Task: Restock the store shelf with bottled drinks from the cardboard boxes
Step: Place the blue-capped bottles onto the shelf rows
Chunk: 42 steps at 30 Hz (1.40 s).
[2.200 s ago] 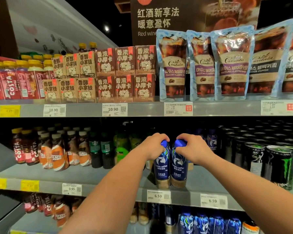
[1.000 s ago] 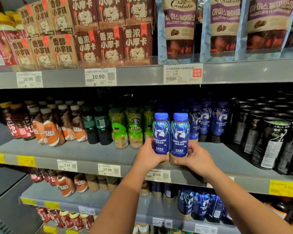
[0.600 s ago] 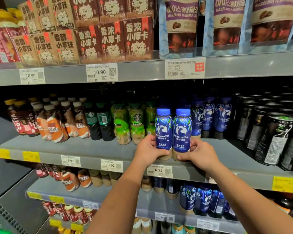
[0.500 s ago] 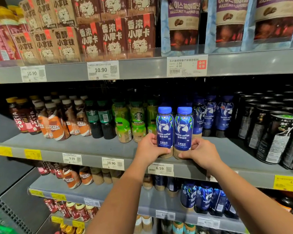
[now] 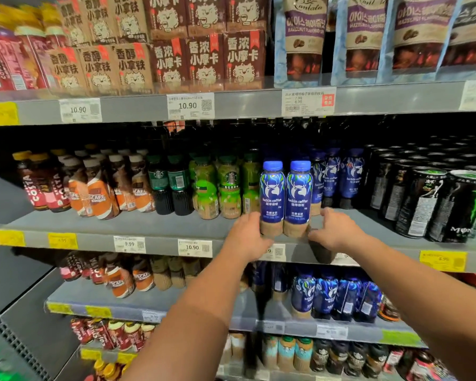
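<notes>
Two blue luckin coffee bottles stand upright side by side near the front edge of the middle shelf (image 5: 160, 225). My left hand (image 5: 246, 236) holds the base of the left bottle (image 5: 272, 193), with fingers on its left side and the thumb in front. My right hand (image 5: 334, 231) cups the base of the right bottle (image 5: 298, 196); thumb and fingertips touch it, and a small gap shows at the palm. More of the same blue bottles (image 5: 331, 174) stand behind and to the right. No cardboard box is in view.
Green Starbucks bottles (image 5: 230, 188) stand close to the left of the pair, and black Monster cans (image 5: 434, 199) to the right. Brown cartons (image 5: 204, 59) and coffee pouches (image 5: 366, 31) fill the shelf above. More bottles line the lower shelves (image 5: 327, 295).
My hands have gone from the bottle caps down to the bases. The two bottles now stand on the shelf a little further in, and my right hand's grip has loosened.
</notes>
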Motion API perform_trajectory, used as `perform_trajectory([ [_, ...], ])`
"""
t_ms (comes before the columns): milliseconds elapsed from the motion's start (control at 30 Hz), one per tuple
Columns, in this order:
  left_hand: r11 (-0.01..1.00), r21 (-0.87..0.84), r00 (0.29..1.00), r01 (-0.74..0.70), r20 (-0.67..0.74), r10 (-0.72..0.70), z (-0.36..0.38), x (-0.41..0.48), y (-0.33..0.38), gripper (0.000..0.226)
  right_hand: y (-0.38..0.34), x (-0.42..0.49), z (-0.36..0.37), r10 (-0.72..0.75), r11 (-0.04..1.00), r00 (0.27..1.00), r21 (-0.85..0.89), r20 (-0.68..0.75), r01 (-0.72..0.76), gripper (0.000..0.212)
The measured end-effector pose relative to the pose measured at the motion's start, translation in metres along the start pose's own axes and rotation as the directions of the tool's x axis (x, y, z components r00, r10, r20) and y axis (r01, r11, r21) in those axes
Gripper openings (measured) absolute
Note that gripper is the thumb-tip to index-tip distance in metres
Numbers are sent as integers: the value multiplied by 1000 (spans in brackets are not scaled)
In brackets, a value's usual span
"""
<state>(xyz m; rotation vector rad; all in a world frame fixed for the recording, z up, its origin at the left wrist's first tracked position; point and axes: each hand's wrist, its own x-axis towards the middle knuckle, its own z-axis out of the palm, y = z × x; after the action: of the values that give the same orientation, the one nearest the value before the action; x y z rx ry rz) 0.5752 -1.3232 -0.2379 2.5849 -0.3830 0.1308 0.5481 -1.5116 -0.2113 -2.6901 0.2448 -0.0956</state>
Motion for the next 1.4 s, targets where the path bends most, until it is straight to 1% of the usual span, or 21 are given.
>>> perform_trajectory([
  [33,992,118,998,-37,48,31,-5,-5,-3,57,-3,-8,-2,-7,998,1000,-56,5,7,52],
  [67,978,196,996,-66,79,51,-11,-9,-5,55,-5,-16,-4,-12,994,1000,-113,8,13,52],
  [100,967,238,994,-88,90,68,-16,-13,-6,54,-9,-24,-5,-19,986,1000,-168,3,19,51],
  [200,942,300,987,-147,114,118,-29,-27,-7,51,-24,-52,-10,-31,955,1000,-296,-2,29,43],
  [267,921,348,982,-175,135,135,-34,-39,-5,47,-32,-70,-12,-28,936,1000,-350,14,31,38],
  [367,902,386,980,-192,130,153,-41,-64,1,43,-37,-97,-13,-28,912,999,-409,33,39,33],
  [433,908,380,981,-178,135,136,-42,-82,6,43,-37,-112,-13,-38,892,998,-448,41,53,31],
  [533,910,385,983,-151,156,98,-37,-111,16,40,-31,-135,-11,-70,886,995,-453,75,96,23],
  [600,910,391,983,-139,167,78,-30,-132,23,39,-21,-152,-8,-92,886,989,-444,116,134,13],
  [667,914,390,985,-111,164,49,-18,-153,30,38,-11,-170,-3,-108,897,983,-412,147,160,17],
  [733,924,374,986,-72,165,11,-2,-177,37,36,3,-190,3,-134,900,977,-393,163,189,16],
  [833,938,345,978,-21,204,-53,28,-217,41,36,29,-215,19,-154,892,961,-386,230,236,20],
  [933,939,345,966,7,239,-96,58,-257,38,34,51,-237,44,-148,891,947,-377,284,252,28],
  [1000,938,345,957,32,261,-129,76,-281,34,33,61,-251,66,-150,892,931,-359,334,273,22],
  [1033,937,348,951,41,275,-144,84,-292,31,33,65,-259,78,-147,893,919,-351,365,282,21],
  [1133,934,353,934,44,318,-164,108,-314,17,34,77,-278,113,-134,895,891,-332,434,297,30],
  [1200,938,340,914,65,358,-193,125,-324,4,36,85,-287,139,-125,905,877,-310,464,293,24],
  [1233,938,340,899,68,388,-206,134,-328,-3,37,90,-291,153,-110,909,867,-305,486,286,22],
  [1400,930,359,814,75,517,-265,183,-355,-41,35,119,-313,224,-17,923,831,-311,556,227,33],
])
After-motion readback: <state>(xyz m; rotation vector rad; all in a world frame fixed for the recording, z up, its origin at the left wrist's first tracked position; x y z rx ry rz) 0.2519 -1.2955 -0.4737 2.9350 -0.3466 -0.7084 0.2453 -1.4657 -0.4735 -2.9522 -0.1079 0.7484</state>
